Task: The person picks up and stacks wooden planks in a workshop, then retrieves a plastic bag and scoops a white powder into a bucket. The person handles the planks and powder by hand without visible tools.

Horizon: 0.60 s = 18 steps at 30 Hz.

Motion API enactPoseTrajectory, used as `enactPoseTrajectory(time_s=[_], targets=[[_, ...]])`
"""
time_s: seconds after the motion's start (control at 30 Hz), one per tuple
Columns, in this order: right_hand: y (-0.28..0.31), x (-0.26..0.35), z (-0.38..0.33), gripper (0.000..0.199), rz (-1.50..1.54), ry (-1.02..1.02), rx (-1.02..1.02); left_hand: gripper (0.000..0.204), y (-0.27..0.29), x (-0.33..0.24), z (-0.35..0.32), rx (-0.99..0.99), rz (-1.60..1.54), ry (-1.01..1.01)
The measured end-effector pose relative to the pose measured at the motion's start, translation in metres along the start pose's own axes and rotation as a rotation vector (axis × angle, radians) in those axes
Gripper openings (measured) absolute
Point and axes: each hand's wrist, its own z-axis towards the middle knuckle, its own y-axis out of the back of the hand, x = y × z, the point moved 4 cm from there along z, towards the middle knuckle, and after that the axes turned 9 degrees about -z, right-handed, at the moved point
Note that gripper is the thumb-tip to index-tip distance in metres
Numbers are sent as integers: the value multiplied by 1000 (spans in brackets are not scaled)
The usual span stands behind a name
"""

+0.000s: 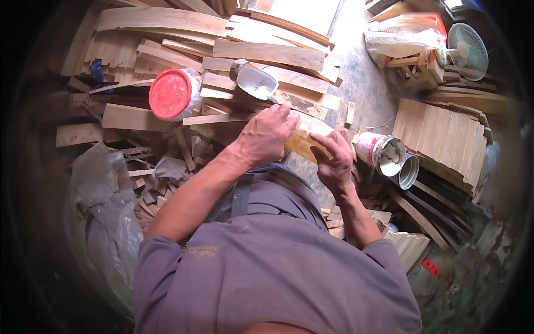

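Note:
A light wooden board (305, 143), its face yellowish where light falls on it, lies across in front of my body between both hands. My left hand (262, 136) is closed at the board's far left edge; its fingertips are turned away, so what they grip is hidden. My right hand (335, 160) holds the board's right end, with fingers bent at its edge. Just beyond my left hand, a cut-open white plastic container (257, 81) with white paste inside rests on the stacked boards.
Curved boards (267, 53) lie stacked ahead. A red-lidded tub (170, 94) stands at left, above a crumpled plastic sheet (105, 195) and wood scraps. On the right are an open paste-smeared can (384, 153), an empty metal can (408, 171), a slat stack (445, 139) and a fan (467, 51).

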Motion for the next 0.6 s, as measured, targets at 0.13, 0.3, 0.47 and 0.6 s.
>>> enactPoseTrajectory(time_s=[0.13, 0.3, 0.47, 0.6], targets=[[0, 3, -8, 39, 48, -33, 13, 28, 8, 4, 4, 229, 37, 29], [-24, 1, -25, 42, 25, -121, 26, 24, -11, 17, -14, 320, 79, 96], [-66, -19, -42, 35, 29, -160, -55, 22, -47, 32, -43, 291, 127, 230], [-88, -13, -59, 37, 24, -219, -143, 25, -55, 40, -42, 196, 72, 512]])
